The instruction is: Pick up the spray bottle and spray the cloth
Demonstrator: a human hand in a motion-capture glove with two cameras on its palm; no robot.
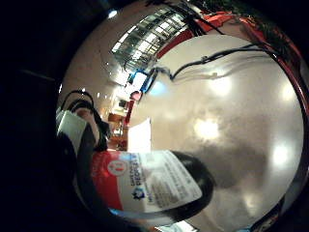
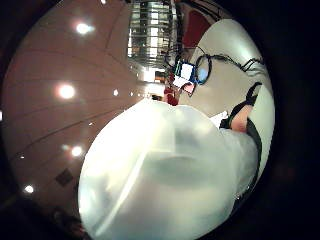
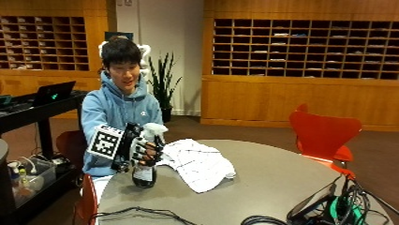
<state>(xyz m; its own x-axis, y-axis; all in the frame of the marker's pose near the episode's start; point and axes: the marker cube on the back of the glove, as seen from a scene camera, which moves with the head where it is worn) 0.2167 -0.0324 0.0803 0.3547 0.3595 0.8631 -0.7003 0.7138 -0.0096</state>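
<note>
Your fingers [image 3: 151, 151] are curled around the neck of the spray bottle [image 3: 146, 165], just under its white spray head, so your gloved right hand [image 3: 142, 149] grips it with the bottle upright. From the outside view the bottle's dark base is at or just above the worktop [image 3: 274, 183]; you cannot tell whether it touches. The nozzle points toward the cloth [image 3: 197, 162], a white checked cloth lying crumpled on the worktop just beside the bottle, with one edge reaching toward your hand. In the little finger side palm view, the bottle's dark body with its red and white label [image 1: 145, 183] sits close to your palm, above the pale speckled worktop, and a white corner of the cloth shows beyond it. In the thumb side palm view the white spray head [image 2: 165, 175] fills much of the frame. An orange chair [image 3: 323, 133] stands at the far side of the worktop.
</note>
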